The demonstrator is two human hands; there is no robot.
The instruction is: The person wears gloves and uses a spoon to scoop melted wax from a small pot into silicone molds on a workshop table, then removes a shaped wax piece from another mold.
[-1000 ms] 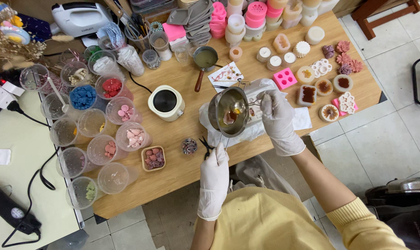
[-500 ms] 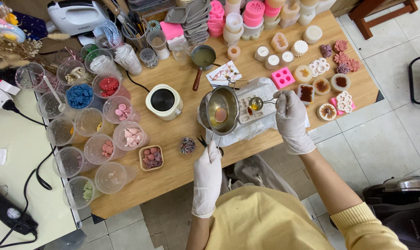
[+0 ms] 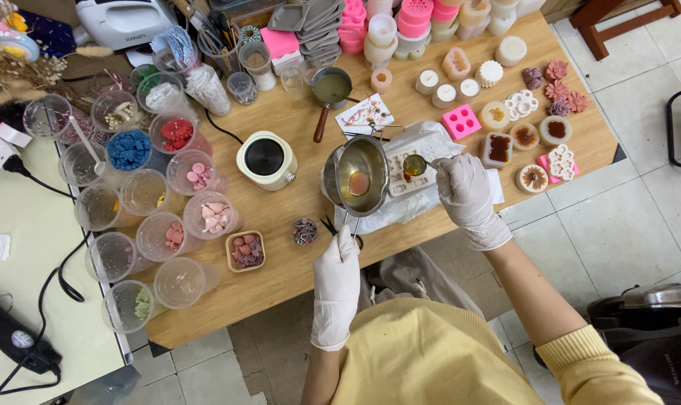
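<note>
Left hand (image 3: pixel 337 271), white-gloved, at lower centre of the frame, grip closed on the thin handle of a steel pouring pot (image 3: pixel 357 174). Pot held just above the wooden desk (image 3: pixel 295 135), near frame centre, with pale amber liquid and a pinkish lump inside. Right hand (image 3: pixel 466 193), also gloved, right of centre, grip closed on a small metal spoon (image 3: pixel 415 164) with dark amber liquid in its bowl. Spoon poised over a white mould (image 3: pixel 402 182) lying on crumpled white paper, just right of the pot. Left of the pot, a cream-coloured round warmer (image 3: pixel 266 159) with a dark top. At far left, a cluster of clear plastic cups (image 3: pixel 130 196) with blue, red and pink pieces. Upper right, finished candles (image 3: pixel 524 136) and a pink silicone mould (image 3: pixel 460 121). Above the pot, a small saucepan (image 3: pixel 331 88) with greenish liquid.
</note>
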